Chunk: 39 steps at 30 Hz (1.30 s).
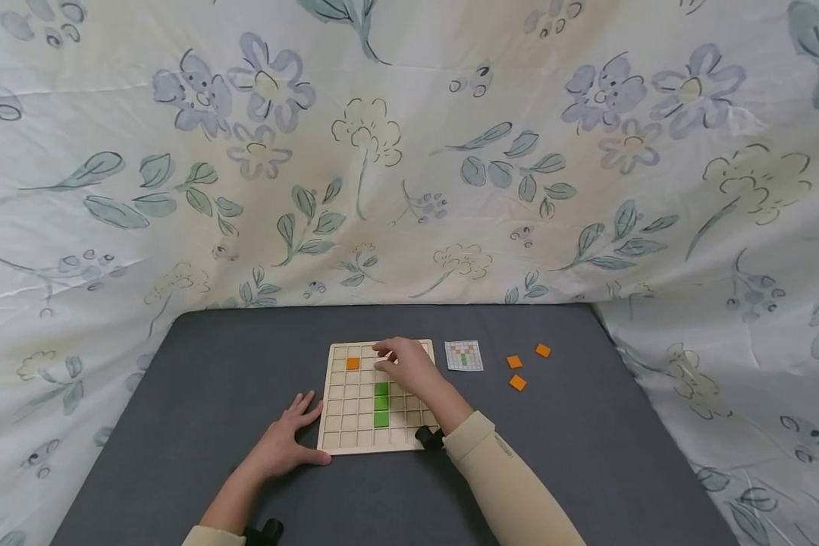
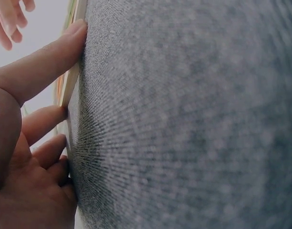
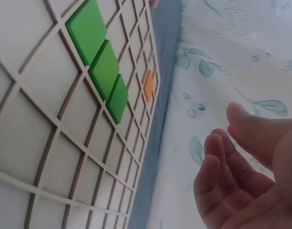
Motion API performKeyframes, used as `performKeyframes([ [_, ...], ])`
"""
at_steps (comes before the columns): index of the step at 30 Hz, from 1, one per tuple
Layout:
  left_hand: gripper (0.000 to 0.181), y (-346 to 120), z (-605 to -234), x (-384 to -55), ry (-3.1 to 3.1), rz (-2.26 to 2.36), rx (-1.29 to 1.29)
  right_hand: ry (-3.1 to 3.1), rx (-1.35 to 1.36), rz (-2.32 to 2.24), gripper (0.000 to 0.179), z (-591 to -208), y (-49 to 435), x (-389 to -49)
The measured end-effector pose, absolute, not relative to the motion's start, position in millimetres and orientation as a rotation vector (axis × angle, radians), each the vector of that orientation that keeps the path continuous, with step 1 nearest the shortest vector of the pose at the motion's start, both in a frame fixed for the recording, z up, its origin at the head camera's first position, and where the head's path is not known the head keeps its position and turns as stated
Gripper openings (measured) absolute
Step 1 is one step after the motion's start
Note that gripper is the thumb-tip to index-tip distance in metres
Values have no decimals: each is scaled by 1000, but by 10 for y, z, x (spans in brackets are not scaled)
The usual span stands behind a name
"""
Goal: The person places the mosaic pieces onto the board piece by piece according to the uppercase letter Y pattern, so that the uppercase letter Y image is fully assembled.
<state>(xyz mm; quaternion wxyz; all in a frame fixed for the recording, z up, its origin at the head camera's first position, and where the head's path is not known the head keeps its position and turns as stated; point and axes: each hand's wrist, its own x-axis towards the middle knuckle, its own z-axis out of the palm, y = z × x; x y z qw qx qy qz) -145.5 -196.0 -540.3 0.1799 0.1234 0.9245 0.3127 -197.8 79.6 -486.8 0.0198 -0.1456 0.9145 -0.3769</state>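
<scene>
A light wooden grid board [image 1: 349, 447] lies on the dark table. Green square tiles [image 1: 381, 403] fill three cells in one column, and an orange tile [image 1: 353, 364] sits in a cell near the far left corner. My left hand [image 1: 283, 442] is spread at the board's near left corner; in the left wrist view its thumb [image 2: 65, 45] touches the board's edge. Above the board's far part hovers my right hand [image 1: 409, 368], thumb and fingers apart. The right wrist view shows nothing between the right fingers [image 3: 215, 176], which are loosely bent.
To the right of the board lies a small printed card [image 1: 474, 365] with a coloured grid pattern. Three loose orange tiles [image 1: 517, 383] are scattered farther right. A flowered cloth [image 1: 409, 227] hangs behind the table [image 1: 198, 379].
</scene>
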Motion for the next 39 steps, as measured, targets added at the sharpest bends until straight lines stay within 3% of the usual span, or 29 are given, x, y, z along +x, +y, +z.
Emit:
performKeyframes([
  [9, 107, -1893, -5406, -1276, 2617, 905, 318, 2887, -463, -1247, 35, -4850, 1083, -1718],
  [18, 107, -1907, -5425, -1304, 2620, 905, 338, 2933, -326, -1379, 36, -4870, 1373, -1565],
  [39, 107, -1922, -5435, -1308, 2621, 887, 309, 3040, 8, -1374, 38, -4936, 2053, -1419],
])
